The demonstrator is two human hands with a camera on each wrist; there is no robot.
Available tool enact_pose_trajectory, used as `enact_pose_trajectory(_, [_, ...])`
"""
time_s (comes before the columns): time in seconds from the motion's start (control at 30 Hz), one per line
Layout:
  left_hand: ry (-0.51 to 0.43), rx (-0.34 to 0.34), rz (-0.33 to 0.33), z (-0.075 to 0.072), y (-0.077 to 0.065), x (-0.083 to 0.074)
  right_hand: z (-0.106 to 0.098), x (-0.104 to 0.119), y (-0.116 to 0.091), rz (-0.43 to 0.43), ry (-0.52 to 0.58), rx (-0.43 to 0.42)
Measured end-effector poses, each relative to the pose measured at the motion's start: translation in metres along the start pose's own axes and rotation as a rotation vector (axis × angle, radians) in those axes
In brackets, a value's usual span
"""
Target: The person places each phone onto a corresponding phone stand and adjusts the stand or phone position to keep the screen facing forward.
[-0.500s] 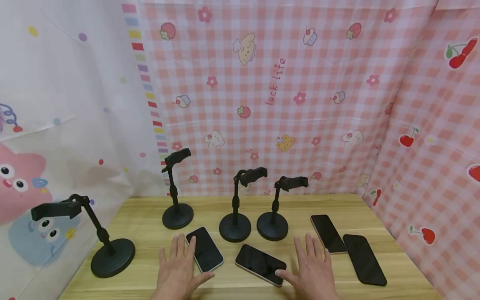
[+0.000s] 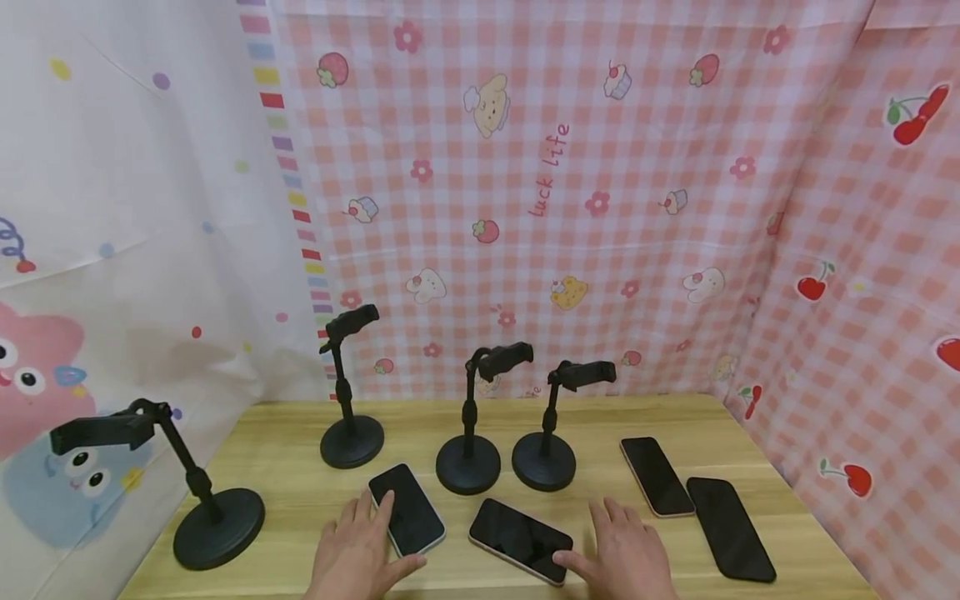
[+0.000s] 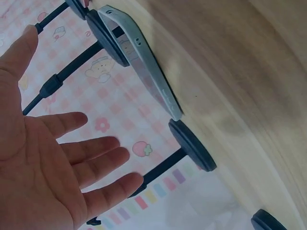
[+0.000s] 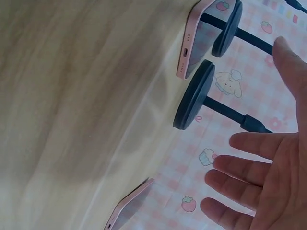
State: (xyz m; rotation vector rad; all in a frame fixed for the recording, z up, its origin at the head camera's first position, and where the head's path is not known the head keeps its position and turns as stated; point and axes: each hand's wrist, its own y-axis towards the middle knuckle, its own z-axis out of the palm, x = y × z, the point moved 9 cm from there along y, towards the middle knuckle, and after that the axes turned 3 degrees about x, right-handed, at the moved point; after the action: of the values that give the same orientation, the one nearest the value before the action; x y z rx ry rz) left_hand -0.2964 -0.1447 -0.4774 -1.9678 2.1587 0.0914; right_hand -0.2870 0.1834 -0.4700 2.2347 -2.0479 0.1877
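Observation:
My left hand (image 2: 352, 550) is over the wooden table beside a silver-edged smartphone (image 2: 408, 515), its index finger overlapping the phone's left side in the head view. In the left wrist view that hand (image 3: 57, 163) has spread fingers, apart from the phone and holding nothing. Near a pink-edged smartphone (image 2: 519, 540) is my right hand (image 2: 628, 552), its thumb overlapping the phone's right end. The right wrist view shows this hand (image 4: 268, 177) also spread and apart from the phone. Both phones lie flat, dark screens up.
Black phone stands with round bases occupy the far left (image 2: 219, 527), the back left (image 2: 352, 440), the middle (image 2: 468, 462) and right of the middle (image 2: 545, 460). Two more smartphones lie at right, one farther back (image 2: 657, 477), one nearer (image 2: 731, 529). Patterned curtains (image 2: 675, 125) enclose the table (image 2: 288, 492).
The head view has shifted a little, with the scene sitting slightly lower. Fingers of both hands look somewhat more relaxed and bent. Phones and stands keep their places.

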Motion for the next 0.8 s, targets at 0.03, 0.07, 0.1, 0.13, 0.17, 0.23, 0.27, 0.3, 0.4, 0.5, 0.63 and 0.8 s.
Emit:
enact_pose_trajectory(0.03, [-0.002, 0.011, -0.005, 0.000, 0.000, 0.000, 0.000, 0.000, 0.000, 0.004, 0.004, 0.012])
enact_pose_trajectory(0.07, [-0.004, 0.021, -0.009, 0.001, -0.001, -0.001, 0.001, 0.000, 0.000, 0.008, 0.007, 0.027])
enact_pose_trajectory(0.1, [-0.003, 0.032, -0.014, 0.002, -0.001, -0.001, 0.002, 0.000, 0.000, 0.012, 0.008, 0.045])
enact_pose_trajectory(0.13, [-0.006, 0.046, -0.022, 0.002, -0.002, -0.001, 0.003, 0.000, 0.000, 0.016, 0.010, 0.062])
enact_pose_trajectory(0.17, [-0.008, 0.059, -0.029, 0.003, -0.002, -0.001, 0.004, 0.000, -0.001, 0.020, 0.012, 0.078])
enact_pose_trajectory(0.23, [-0.006, 0.077, -0.037, 0.003, -0.004, -0.002, 0.005, -0.001, 0.000, 0.030, 0.015, 0.109])
enact_pose_trajectory(0.27, [-0.005, 0.080, -0.037, 0.003, -0.004, -0.002, 0.005, -0.001, 0.000, 0.035, 0.017, 0.121])
enact_pose_trajectory(0.3, [-0.004, 0.084, -0.036, 0.002, -0.005, -0.003, 0.005, -0.001, -0.001, 0.039, 0.022, 0.129])
enact_pose_trajectory(0.4, [0.002, 0.087, -0.024, 0.000, -0.006, -0.006, 0.006, -0.003, -0.001, 0.055, 0.038, 0.157])
enact_pose_trajectory(0.5, [-0.002, 0.097, -0.014, -0.002, -0.006, -0.008, 0.010, -0.004, -0.001, 0.073, 0.055, 0.210])
enact_pose_trajectory(0.63, [-0.015, 0.103, -0.005, -0.003, -0.008, -0.010, 0.014, -0.007, -0.002, 0.096, 0.061, 0.277])
enact_pose_trajectory(0.8, [-0.025, 0.091, 0.012, -0.006, -0.011, -0.014, 0.015, -0.008, -0.007, 0.121, 0.070, 0.309])
